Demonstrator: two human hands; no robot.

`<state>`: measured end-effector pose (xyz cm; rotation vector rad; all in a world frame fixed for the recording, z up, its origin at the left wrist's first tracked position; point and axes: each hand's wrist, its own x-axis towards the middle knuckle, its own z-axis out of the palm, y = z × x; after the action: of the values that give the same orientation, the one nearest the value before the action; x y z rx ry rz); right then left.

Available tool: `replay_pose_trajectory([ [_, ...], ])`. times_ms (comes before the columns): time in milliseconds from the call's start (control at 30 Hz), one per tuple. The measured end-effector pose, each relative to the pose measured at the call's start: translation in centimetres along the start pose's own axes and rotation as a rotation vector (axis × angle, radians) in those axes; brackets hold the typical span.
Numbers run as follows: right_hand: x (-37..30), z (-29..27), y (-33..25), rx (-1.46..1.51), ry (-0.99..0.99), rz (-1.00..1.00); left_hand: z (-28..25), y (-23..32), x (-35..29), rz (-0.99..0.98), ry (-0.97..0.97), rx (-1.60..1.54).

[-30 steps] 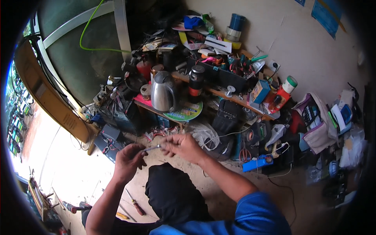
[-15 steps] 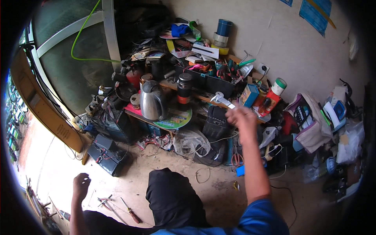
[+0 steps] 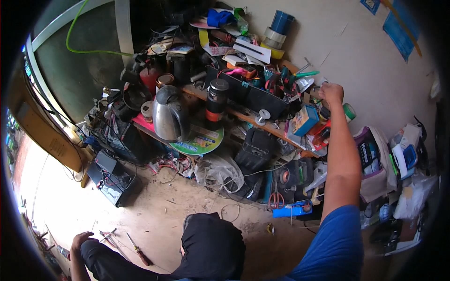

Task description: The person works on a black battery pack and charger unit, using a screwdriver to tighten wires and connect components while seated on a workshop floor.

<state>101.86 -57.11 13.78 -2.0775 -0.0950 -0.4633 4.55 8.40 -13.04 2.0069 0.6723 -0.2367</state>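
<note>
My right hand (image 3: 332, 92) is raised to the far end of the cluttered wooden shelf (image 3: 262, 122), arm fully stretched. Its fingers are curled on a small pale part that barely shows at the fingertips. It hovers by a black tray of hand tools (image 3: 255, 96), a blue box (image 3: 305, 119) and a green-capped bottle (image 3: 348, 111). My left hand (image 3: 79, 241) rests low on the dirt floor beside my dark trouser leg (image 3: 211, 248), fingers apart and holding nothing. Screwdrivers (image 3: 136, 250) lie just right of it.
A steel kettle (image 3: 168, 117) and a black flask (image 3: 216, 96) stand on the shelf. Below are a black box with wires (image 3: 110, 175), a plastic bag (image 3: 218, 171), red-handled scissors (image 3: 276, 199) and a blue tool (image 3: 293, 209). A bag (image 3: 375, 164) sits at right.
My hands were together over a small part in front of me. The right hand then rose to the shelf and moved further right; the left dropped to the floor.
</note>
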Motion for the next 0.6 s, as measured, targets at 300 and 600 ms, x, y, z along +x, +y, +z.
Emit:
replay_pose_trajectory([
  [300, 5.1, 3.2, 3.4, -1.051, 0.072, -0.251, 0.6, 4.9, 0.3, -0.417, 0.063, -0.143],
  [600, 6.3, 3.4, 3.6, -1.024, 0.161, -0.284, -0.7, -0.1, 4.1, -0.460, -0.015, -0.205],
])
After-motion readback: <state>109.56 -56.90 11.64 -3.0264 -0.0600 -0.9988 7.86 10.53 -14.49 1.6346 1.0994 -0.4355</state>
